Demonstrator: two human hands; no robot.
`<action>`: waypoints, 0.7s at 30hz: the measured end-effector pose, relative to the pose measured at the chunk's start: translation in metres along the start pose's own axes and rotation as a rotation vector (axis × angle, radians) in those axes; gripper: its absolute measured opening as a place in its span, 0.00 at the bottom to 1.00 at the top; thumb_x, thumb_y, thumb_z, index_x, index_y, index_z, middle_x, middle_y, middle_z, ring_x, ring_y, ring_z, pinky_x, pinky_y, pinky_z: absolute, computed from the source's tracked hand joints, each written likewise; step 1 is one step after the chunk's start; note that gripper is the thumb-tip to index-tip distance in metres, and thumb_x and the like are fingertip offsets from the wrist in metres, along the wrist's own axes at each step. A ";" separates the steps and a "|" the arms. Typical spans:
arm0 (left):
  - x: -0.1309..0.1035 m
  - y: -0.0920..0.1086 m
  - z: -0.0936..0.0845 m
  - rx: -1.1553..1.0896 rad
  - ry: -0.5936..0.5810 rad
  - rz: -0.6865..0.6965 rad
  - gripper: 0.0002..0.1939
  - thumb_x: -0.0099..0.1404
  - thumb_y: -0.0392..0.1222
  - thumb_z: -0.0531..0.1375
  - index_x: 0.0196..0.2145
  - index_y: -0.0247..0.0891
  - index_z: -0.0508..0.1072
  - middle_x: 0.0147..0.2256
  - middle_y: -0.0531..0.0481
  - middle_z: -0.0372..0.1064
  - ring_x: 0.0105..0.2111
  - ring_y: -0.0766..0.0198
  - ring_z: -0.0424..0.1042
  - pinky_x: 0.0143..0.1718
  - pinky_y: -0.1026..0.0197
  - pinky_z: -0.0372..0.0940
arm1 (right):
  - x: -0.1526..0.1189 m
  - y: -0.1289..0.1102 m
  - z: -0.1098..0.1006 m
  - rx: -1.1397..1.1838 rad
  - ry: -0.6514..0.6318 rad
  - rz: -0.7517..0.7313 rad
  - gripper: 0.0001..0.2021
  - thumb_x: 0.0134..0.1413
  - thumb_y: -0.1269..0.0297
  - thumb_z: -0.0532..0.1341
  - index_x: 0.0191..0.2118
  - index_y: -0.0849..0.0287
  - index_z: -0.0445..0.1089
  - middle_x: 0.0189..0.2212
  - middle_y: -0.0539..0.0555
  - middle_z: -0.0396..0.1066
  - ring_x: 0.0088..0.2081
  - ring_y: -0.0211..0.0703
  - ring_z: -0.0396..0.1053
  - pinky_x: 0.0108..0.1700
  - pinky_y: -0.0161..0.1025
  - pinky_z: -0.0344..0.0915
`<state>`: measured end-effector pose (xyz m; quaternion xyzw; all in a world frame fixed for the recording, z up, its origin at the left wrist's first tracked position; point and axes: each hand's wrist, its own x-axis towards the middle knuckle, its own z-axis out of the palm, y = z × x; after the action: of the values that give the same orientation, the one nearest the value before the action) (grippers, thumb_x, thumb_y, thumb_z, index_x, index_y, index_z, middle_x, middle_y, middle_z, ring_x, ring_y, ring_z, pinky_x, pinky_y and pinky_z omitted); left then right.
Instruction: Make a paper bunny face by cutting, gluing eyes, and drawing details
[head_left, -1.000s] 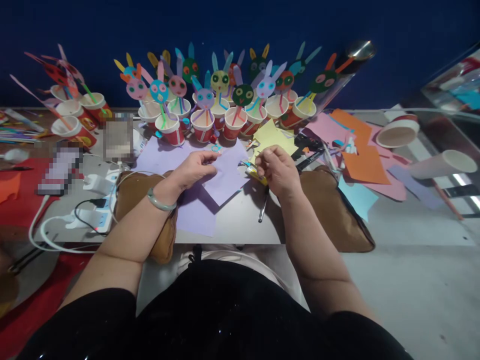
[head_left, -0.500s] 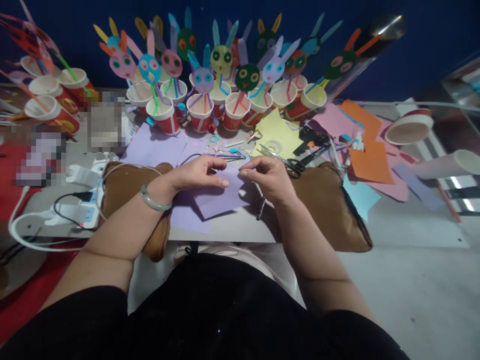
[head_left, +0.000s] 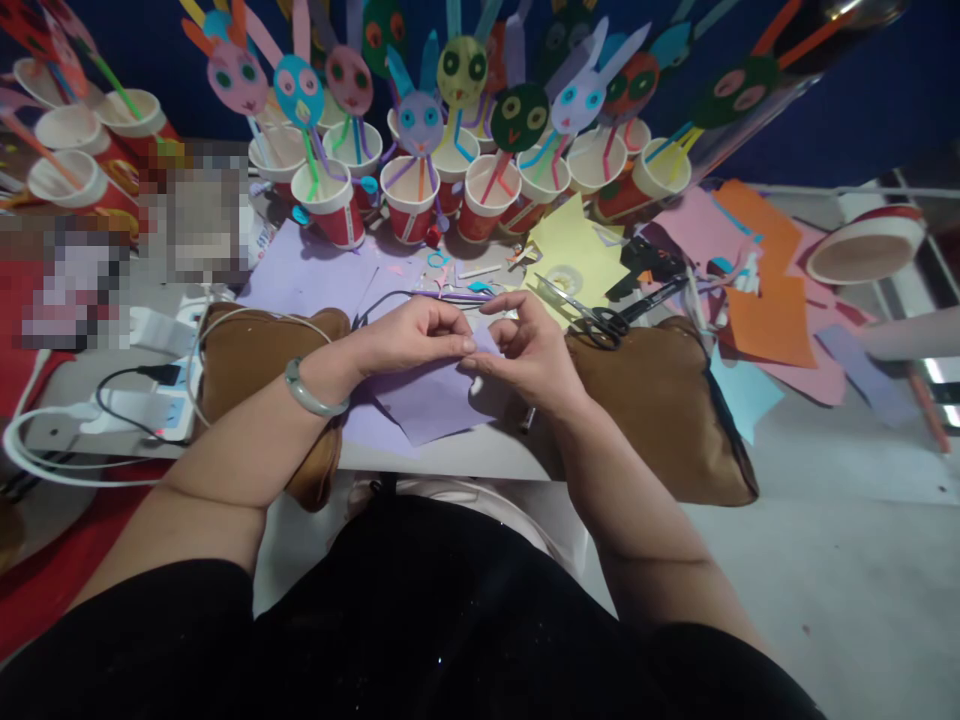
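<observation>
My left hand (head_left: 420, 337), a pale bangle (head_left: 311, 392) on its wrist, has thumb and forefinger pinched together. My right hand (head_left: 529, 355) meets it there, fingers curled and thumb tip at the left fingertips. A small white piece (head_left: 476, 384) shows just under the right thumb; its kind is unclear. Whatever lies in the pinch is mostly hidden. Below both hands are sheets of purple paper (head_left: 431, 408). Scissors with black handles (head_left: 600, 325) lie open right of my right hand, beside yellow paper (head_left: 574, 245).
Red and white paper cups (head_left: 487, 195) with paper rabbit faces on coloured straws stand along the back. Brown cushions (head_left: 652, 410) flank the work area. A power strip with cables (head_left: 176, 410) is at left. Orange paper (head_left: 772, 325) and pink scraps lie right.
My hands have come together at the fingertips; before, a gap lay between them. The white piece now shows under the right thumb. The view has shifted, with the cups higher in it.
</observation>
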<state>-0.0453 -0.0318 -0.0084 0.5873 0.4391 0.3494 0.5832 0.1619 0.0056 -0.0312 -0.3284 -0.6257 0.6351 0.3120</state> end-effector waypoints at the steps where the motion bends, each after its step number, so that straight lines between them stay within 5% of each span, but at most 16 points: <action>1: 0.000 -0.001 0.001 0.009 0.018 0.002 0.17 0.59 0.51 0.71 0.27 0.36 0.73 0.25 0.54 0.68 0.27 0.69 0.65 0.32 0.64 0.62 | 0.000 0.000 0.000 0.004 0.004 0.003 0.37 0.35 0.45 0.84 0.47 0.50 0.67 0.24 0.40 0.66 0.24 0.36 0.67 0.27 0.33 0.65; 10: 0.000 -0.004 0.004 -0.011 0.170 -0.008 0.15 0.58 0.49 0.69 0.26 0.36 0.71 0.23 0.58 0.60 0.25 0.72 0.56 0.27 0.66 0.52 | 0.005 -0.006 -0.008 0.005 -0.005 0.086 0.25 0.42 0.43 0.79 0.28 0.58 0.73 0.22 0.48 0.72 0.25 0.36 0.67 0.30 0.36 0.67; 21: -0.001 0.001 0.005 -0.084 0.158 -0.103 0.16 0.51 0.45 0.74 0.27 0.36 0.72 0.22 0.57 0.64 0.23 0.73 0.60 0.24 0.67 0.53 | 0.004 -0.010 -0.004 -0.074 0.036 0.076 0.24 0.48 0.42 0.75 0.24 0.57 0.70 0.20 0.47 0.69 0.23 0.34 0.62 0.28 0.35 0.62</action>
<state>-0.0410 -0.0349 -0.0075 0.5098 0.4983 0.3821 0.5880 0.1631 0.0112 -0.0215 -0.3746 -0.6302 0.6169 0.2862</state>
